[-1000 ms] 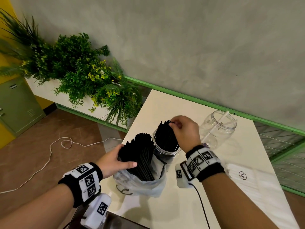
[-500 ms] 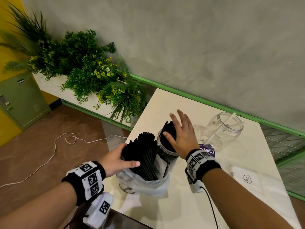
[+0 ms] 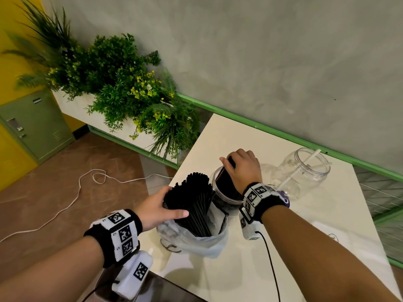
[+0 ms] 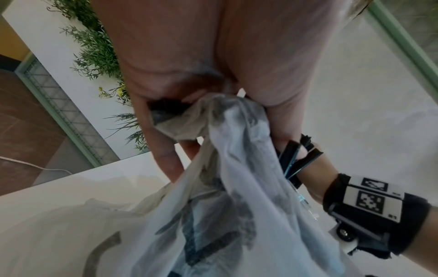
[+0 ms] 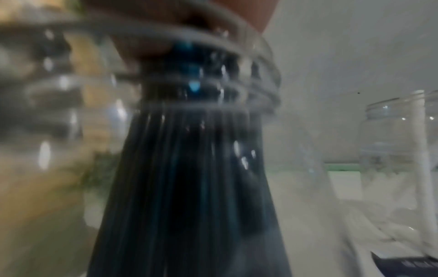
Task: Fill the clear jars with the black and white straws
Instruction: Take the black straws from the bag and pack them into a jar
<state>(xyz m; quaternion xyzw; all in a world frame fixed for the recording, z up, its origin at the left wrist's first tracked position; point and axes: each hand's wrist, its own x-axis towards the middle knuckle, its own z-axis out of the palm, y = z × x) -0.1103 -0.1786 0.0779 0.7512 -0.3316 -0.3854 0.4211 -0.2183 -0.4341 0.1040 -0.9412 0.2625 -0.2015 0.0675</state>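
Head view: right hand [image 3: 242,168] pinches black straws [image 3: 225,182] in the jar [image 3: 220,192]; left hand [image 3: 158,207] clasps the bagged bundle [image 3: 193,199]. Settle straws gently, upright.

Black straws [image 3: 224,184] are standing in the clear jar [image 3: 226,198] under the right hand [image 3: 243,168]; second jar [image 3: 305,171], right of it, is holding one white straw [image 3: 302,168].

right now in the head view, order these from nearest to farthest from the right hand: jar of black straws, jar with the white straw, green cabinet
1. Jar of black straws: right under the right hand, whose fingers grip its straws.
2. Jar with the white straw: to the right, near the table's back edge.
3. Green cabinet: far left, on the floor.
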